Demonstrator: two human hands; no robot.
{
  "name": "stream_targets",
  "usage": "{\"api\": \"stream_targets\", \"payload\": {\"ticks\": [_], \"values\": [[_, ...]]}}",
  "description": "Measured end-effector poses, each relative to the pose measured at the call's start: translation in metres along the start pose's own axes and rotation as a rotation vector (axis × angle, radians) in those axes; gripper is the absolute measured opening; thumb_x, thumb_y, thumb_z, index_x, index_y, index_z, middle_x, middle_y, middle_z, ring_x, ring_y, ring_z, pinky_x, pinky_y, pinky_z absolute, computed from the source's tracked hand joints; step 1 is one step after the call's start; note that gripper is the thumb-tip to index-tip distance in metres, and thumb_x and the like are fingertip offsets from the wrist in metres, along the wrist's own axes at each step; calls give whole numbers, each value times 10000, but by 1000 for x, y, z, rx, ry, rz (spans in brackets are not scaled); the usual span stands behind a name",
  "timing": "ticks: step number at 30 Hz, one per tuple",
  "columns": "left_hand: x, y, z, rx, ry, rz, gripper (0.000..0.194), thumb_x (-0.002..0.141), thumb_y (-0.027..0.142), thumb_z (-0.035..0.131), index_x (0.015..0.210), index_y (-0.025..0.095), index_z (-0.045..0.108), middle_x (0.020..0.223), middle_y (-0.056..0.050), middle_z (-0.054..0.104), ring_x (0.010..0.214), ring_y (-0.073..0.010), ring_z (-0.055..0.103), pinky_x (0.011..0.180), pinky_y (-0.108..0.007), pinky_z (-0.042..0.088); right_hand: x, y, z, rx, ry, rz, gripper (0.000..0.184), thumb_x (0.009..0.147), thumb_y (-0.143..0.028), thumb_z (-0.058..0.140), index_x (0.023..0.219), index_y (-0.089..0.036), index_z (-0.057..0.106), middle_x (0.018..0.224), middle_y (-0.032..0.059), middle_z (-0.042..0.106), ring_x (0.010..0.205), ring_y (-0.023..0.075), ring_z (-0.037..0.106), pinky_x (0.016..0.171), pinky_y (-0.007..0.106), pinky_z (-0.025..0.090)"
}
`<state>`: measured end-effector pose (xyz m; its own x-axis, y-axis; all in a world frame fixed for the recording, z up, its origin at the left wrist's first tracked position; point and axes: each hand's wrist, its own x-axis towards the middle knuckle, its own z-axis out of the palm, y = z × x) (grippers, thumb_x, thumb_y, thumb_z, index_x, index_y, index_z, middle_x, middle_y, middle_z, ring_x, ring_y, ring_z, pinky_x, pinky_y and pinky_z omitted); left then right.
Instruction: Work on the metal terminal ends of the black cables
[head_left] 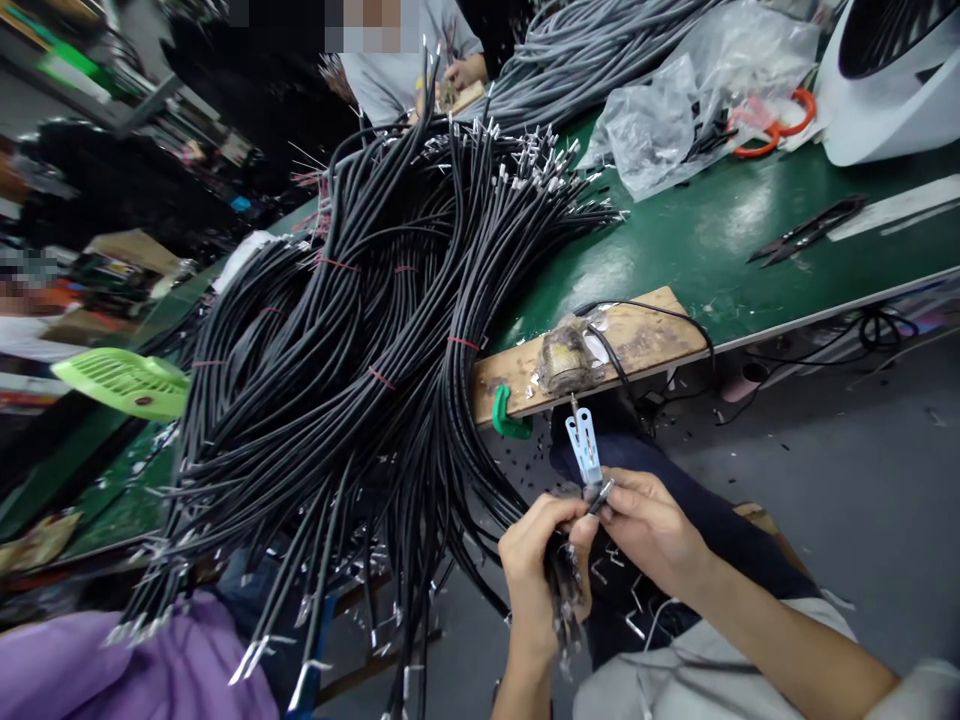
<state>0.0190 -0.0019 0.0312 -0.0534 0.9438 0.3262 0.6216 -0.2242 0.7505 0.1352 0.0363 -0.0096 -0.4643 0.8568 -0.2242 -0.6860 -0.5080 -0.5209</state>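
My left hand (534,560) and right hand (660,525) pinch a black cord (598,500) near its end, probably to keep it steady by the blue clip (586,447).

Cables (360,390): on table (697,240), left | 1 board (652,335): table edge, right of cables | 1 clip (592,471): before board | snips (829,217): on table, right
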Motion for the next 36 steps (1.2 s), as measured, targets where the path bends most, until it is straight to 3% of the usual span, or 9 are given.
{"api": "stream_targets", "payload": {"ticks": [3,9,14,16,20,22,29,32,36], "values": [[3,2,-4,-25,-54,14,125,861,122,543,767,147,621,607,19,552,517,-80,504,512,-179,362,-2,0,-5,-77,28,-40,211,765,-369,720,745,-163,681,658,6,556,605,111,457,596,244,399],[9,6,-9,8,-169,-68,295,894,167,501,605,145,555,528,26,508,469,-68,468,498,-190,325,-7,-16,-22,-673,-78,-456,216,830,-258,657,1038,-203,641,901,57,573,765,168,491,691,300,424],[12,6,-13,-18,-258,-83,329,907,186,488,585,145,545,506,30,497,451,-62,455,491,-189,316,5,-23,-22,-791,-226,-681,34,847,-207,637,855,-182,659,786,56,605,753,187,519,716,340,407],[11,3,-12,-55,-246,-67,299,899,189,505,610,146,565,521,28,508,462,-66,459,493,-191,318,8,-14,-17,-619,-200,-567,144,843,-299,653,778,-172,637,728,37,558,701,167,490,654,308,386],[7,-4,-8,-173,-161,-13,165,848,221,603,700,150,620,590,13,546,516,-92,492,519,-206,350,6,4,-7,-87,-102,-62,340,787,-460,684,689,-164,550,640,-23,432,557,97,378,531,238,314],[7,-7,-6,-218,-122,-5,118,826,209,639,723,153,637,620,6,574,549,-103,523,541,-208,377,5,0,-7,-25,-108,93,387,723,-487,733,675,-155,540,615,-37,423,537,80,359,524,226,302],[10,-7,-1,-228,-19,18,50,768,136,701,741,155,664,666,-7,625,611,-118,581,583,-213,434,23,-70,-14,-774,-228,197,409,676,-499,757,653,-121,600,584,-43,464,574,90,405,540,230,307],[10,-5,0,-245,65,33,76,762,158,712,715,161,652,641,2,606,583,-113,561,557,-210,429,38,-75,-5,-706,-188,107,477,694,-583,706,663,-114,624,589,-23,514,578,95,424,549,235,331],[8,-2,-1,-280,202,3,108,764,215,722,707,171,642,632,8,588,564,-110,539,545,-214,429,52,-55,9,-345,-186,109,477,705,-586,704,645,-119,627,596,-7,541,554,88,455,532,224,363]]}}
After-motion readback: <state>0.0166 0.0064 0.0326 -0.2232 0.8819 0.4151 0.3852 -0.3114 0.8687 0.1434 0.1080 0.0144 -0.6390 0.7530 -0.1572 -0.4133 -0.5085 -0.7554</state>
